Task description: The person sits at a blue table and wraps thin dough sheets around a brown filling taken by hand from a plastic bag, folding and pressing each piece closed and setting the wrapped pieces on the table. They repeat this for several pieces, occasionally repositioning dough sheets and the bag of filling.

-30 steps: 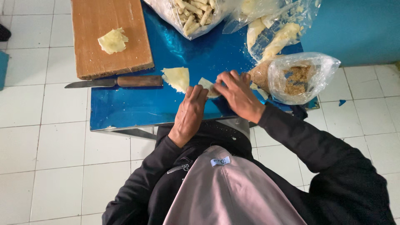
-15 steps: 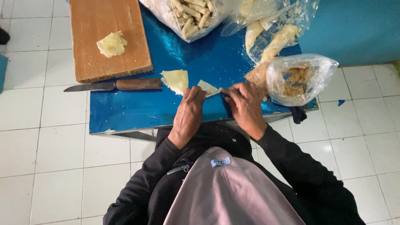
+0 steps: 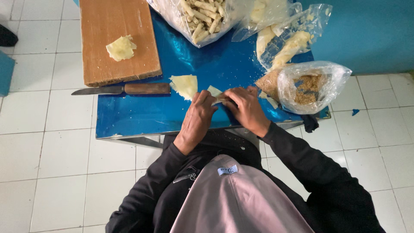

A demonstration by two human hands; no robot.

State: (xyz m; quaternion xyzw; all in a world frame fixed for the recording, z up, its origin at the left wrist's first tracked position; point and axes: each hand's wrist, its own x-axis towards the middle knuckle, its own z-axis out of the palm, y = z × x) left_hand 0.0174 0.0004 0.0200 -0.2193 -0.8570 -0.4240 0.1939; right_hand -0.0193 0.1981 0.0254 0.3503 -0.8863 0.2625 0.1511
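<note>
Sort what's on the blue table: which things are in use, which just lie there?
In use: left hand and right hand on a pale wrapper sheet; folded wrapper beside them.
Lying about: knife, cutting board, bag of rolled sticks, bag of brown crumbs.

Clear plastic bag of pale rolled sticks (image 3: 202, 19) at the worktop's (image 3: 142, 114) far edge; beside it, crumpled clear bags holding yellowish dough (image 3: 284, 39); nearer right, round clear bag of brown crumbs (image 3: 308, 86); small white label (image 3: 227, 170) on grey cloth below
</note>
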